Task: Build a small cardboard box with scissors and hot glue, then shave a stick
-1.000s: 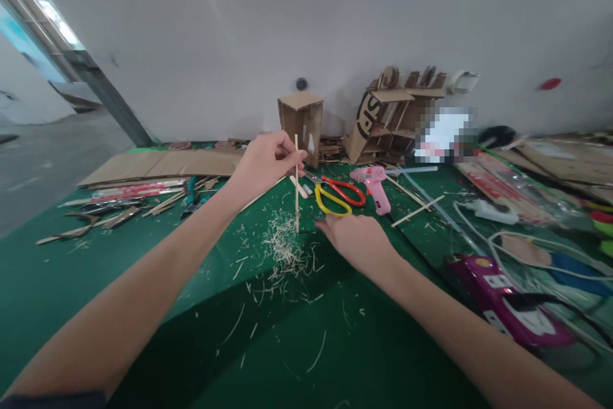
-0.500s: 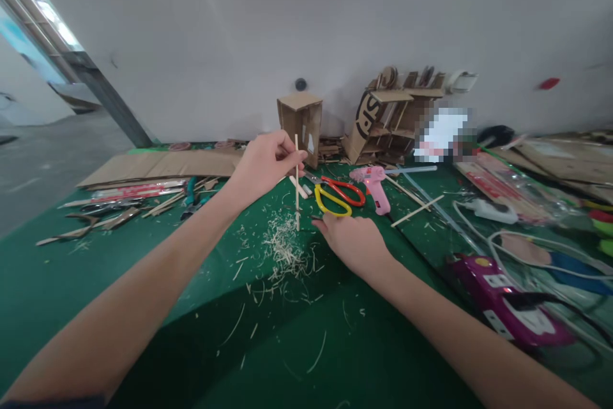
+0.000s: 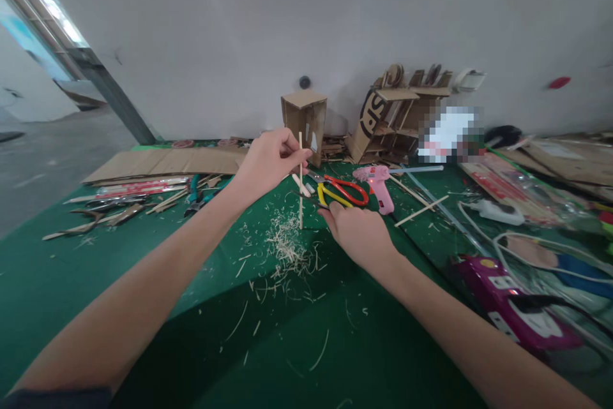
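My left hand [image 3: 278,157] pinches a thin wooden stick [image 3: 301,170] near its upper part and keeps it upright. Its lower end stands over a heap of curled wood shavings [image 3: 288,243]. Just to the right, my right hand [image 3: 359,230] is closed around a small dark blade-like tool [image 3: 322,206], most of it hidden by the fingers. The tool's tip comes close to the stick's lower half; whether it touches I cannot tell. Behind the right hand lie scissors [image 3: 352,189] with red and yellow handles, and beside them a pink glue gun [image 3: 378,187].
A small cardboard box [image 3: 304,103] and a cardboard shelf [image 3: 383,118] stand against the white partition. Flat cardboard [image 3: 163,164] and pliers [image 3: 193,195] lie on the left. A purple power strip [image 3: 514,300] with cables sits at right, on the green tabletop [image 3: 201,332].
My right hand has moved slightly upward and the tool is higher along the stick. My left hand still pinches the stick in the same way. The whole view has shifted a little.
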Motion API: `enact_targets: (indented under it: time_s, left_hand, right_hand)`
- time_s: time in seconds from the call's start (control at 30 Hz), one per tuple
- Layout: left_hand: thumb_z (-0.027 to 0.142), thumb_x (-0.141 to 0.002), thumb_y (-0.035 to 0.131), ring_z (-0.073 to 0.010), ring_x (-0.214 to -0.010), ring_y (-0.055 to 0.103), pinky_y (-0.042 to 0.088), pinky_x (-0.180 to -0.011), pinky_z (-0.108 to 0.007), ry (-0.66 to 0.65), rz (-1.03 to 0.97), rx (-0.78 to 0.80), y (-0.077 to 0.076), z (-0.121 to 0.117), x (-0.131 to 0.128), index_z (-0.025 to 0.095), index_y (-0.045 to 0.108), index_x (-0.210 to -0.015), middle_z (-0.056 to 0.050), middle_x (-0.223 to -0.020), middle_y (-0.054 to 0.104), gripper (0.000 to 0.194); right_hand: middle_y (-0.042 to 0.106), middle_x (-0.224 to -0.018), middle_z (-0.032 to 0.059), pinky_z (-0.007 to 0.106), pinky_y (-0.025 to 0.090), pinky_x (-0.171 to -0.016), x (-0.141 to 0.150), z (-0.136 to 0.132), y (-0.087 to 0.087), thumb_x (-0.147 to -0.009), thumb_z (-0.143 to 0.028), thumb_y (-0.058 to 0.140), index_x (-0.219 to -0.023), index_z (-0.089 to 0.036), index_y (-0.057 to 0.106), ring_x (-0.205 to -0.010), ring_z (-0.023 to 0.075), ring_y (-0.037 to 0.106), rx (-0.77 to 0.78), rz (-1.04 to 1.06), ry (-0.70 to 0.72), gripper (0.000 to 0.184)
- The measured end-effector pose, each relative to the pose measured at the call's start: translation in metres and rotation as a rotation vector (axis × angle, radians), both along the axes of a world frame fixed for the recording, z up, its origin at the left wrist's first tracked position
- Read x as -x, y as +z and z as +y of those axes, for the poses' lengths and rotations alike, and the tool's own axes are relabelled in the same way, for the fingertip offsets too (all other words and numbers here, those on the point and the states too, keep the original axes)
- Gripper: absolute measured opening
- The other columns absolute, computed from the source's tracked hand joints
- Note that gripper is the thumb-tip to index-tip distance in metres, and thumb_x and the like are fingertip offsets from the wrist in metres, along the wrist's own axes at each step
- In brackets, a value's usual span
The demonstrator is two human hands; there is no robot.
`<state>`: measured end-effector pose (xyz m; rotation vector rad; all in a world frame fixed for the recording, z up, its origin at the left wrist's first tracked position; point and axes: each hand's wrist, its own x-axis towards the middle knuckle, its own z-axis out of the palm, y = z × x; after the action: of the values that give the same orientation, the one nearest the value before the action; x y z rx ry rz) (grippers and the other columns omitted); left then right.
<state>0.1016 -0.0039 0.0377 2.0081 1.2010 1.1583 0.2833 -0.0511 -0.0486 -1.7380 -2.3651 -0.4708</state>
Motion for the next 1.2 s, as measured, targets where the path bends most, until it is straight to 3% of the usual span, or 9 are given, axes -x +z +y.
enact_targets:
  time_s: [0.4, 0.8, 1.0, 1.2]
  left_hand:
    - [0.039, -0.083, 0.062, -0.018, -0.072, 0.071, 0.058, -0.067, -0.03, 0.014, 0.005, 0.017, 0.001, 0.0, 0.0, 0.019, 0.05, -0.075, -0.006, -0.073, 0.071, 0.024]
    - [0.034, -0.084, 0.061, -0.0167, -0.073, 0.072, 0.058, -0.067, -0.027, -0.003, -0.034, 0.044, -0.001, 0.002, 0.0, 0.018, 0.052, -0.074, -0.007, -0.079, 0.073, 0.021]
    - [0.029, -0.085, 0.061, -0.0168, -0.075, 0.072, 0.059, -0.071, -0.028, -0.034, -0.079, 0.1, 0.003, -0.001, -0.004, 0.017, 0.052, -0.073, -0.008, -0.079, 0.072, 0.019]
    - [0.026, -0.086, 0.059, -0.0164, -0.074, 0.072, 0.059, -0.069, -0.027, -0.049, -0.061, 0.109, 0.005, -0.005, -0.008, 0.017, 0.05, -0.071, -0.007, -0.079, 0.072, 0.019]
  right_hand:
    - [0.066, -0.065, 0.0041, 0.027, 0.015, -0.049, -0.005, -0.009, -0.009, -0.098, -0.047, 0.032, -0.084, -0.02, 0.063, -0.054, 0.0164, 0.06, 0.166, -0.051, 0.084, 0.043]
    - [0.066, -0.07, 0.0012, 0.026, 0.019, -0.051, -0.023, 0.002, -0.012, -0.098, -0.044, 0.029, -0.08, -0.021, 0.061, -0.058, 0.0122, 0.056, 0.209, 0.166, 0.226, 0.044]
    - [0.063, -0.064, 0.0009, 0.026, 0.021, -0.051, -0.025, 0.007, -0.013, -0.099, -0.044, 0.025, -0.081, -0.02, 0.059, -0.057, 0.0132, 0.057, 0.118, 0.295, 0.091, 0.046]
    - [0.064, -0.064, 0.0041, 0.028, 0.016, -0.05, -0.024, 0.015, -0.013, -0.098, -0.047, 0.025, -0.084, -0.019, 0.061, -0.058, 0.0162, 0.057, -0.052, 0.195, 0.043, 0.048]
